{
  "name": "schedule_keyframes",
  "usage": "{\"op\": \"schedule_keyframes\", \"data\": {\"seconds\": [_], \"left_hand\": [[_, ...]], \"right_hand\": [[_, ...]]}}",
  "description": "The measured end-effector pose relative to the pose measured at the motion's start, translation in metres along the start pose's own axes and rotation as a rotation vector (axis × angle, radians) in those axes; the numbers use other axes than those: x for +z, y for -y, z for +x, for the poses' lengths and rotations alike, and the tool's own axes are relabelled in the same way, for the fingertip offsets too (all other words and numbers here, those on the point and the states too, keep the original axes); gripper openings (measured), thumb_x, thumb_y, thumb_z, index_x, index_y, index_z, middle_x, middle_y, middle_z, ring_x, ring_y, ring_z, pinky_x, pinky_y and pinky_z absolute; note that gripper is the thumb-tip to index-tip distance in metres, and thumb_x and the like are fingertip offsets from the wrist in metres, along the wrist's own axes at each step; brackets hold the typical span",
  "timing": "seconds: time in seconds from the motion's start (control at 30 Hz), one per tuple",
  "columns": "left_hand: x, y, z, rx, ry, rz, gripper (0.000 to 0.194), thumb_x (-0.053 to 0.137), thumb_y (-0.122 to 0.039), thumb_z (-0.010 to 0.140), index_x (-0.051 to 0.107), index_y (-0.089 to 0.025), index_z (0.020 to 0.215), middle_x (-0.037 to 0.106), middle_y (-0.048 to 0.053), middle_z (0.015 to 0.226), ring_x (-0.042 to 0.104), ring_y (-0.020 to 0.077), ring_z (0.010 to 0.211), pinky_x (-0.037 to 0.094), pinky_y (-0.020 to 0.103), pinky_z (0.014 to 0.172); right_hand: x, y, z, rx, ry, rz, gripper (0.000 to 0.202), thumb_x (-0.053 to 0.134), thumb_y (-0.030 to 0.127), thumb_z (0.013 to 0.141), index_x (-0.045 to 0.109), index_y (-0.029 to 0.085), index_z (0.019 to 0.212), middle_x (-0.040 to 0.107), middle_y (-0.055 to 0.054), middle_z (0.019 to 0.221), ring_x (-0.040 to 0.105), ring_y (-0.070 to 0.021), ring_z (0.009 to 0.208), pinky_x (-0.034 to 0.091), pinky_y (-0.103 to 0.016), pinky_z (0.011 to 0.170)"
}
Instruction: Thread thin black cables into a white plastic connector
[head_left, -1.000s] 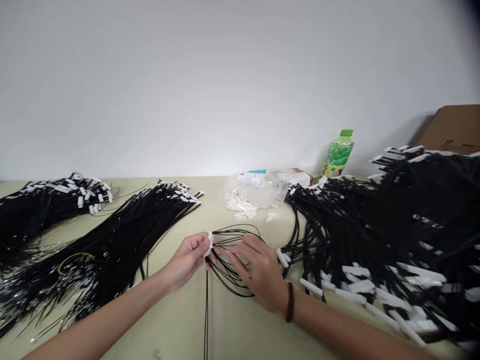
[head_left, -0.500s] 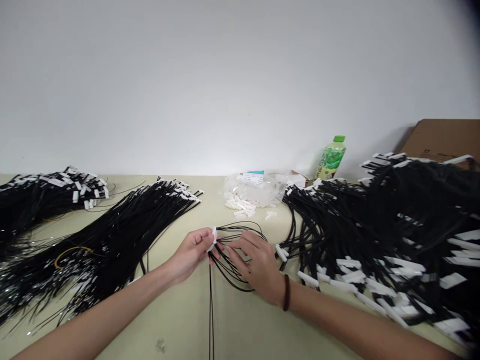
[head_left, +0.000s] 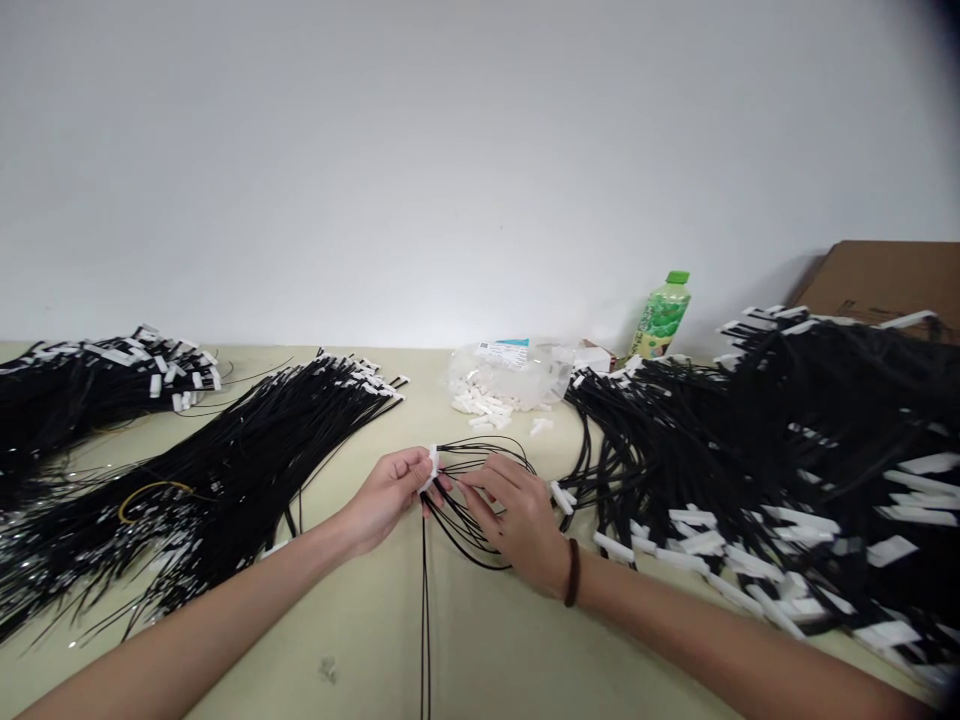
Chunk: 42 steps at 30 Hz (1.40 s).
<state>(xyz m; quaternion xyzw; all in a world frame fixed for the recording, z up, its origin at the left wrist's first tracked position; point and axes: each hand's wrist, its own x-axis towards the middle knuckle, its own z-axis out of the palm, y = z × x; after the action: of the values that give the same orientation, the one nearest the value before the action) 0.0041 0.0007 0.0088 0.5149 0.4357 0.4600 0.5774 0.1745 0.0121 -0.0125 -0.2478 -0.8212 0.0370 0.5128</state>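
My left hand (head_left: 397,485) pinches a white plastic connector (head_left: 433,468) between thumb and fingers. Several thin black wires (head_left: 465,535) run out of the connector's right side and loop round toward my right hand; a few more hang straight down to the lower edge of the view. My right hand (head_left: 514,510) is closed on a black wire just right of the connector, thumb and forefinger pressed together. The wire's tip between those fingers is too small to make out.
Black wire bundles with white ends lie at left (head_left: 247,450) and far left (head_left: 82,380). A large heap of black wires with white connectors (head_left: 697,450) fills the right. Behind stand a plastic bag of white connectors (head_left: 510,375), a green-capped bottle (head_left: 661,315) and brown cardboard (head_left: 892,280).
My right hand's fingertips have drawn slightly away from the connector, to the right. My left hand still grips the connector. The whole view has shifted a little.
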Motion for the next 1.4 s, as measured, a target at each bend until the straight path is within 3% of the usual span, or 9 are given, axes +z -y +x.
{"op": "schedule_keyframes", "data": {"seconds": [0.67,1.4], "left_hand": [[-0.0031,0.0021,0.0024,-0.005,0.043,0.009,0.034,0.059,-0.047,0.072,0.055,-0.013,0.071,0.058,0.003,0.068,0.052,0.0103,0.053,0.035,0.021,0.045],[-0.0032,-0.0004,0.0026,-0.018,0.065,-0.005,0.037,0.06,-0.049,0.069,0.055,-0.013,0.072,0.058,0.003,0.068,0.051,0.0107,0.053,0.035,0.021,0.047]], "right_hand": [[-0.0021,0.0002,-0.0004,-0.079,-0.044,-0.014,0.015,0.046,0.014,0.087,0.057,0.016,0.078,0.051,-0.002,0.065,0.046,-0.0131,0.064,0.038,-0.025,0.058],[-0.0018,0.0014,-0.0002,-0.093,-0.01,-0.051,0.019,0.041,0.012,0.088,0.057,0.017,0.078,0.049,-0.002,0.065,0.046,-0.013,0.063,0.038,-0.024,0.059]]}}
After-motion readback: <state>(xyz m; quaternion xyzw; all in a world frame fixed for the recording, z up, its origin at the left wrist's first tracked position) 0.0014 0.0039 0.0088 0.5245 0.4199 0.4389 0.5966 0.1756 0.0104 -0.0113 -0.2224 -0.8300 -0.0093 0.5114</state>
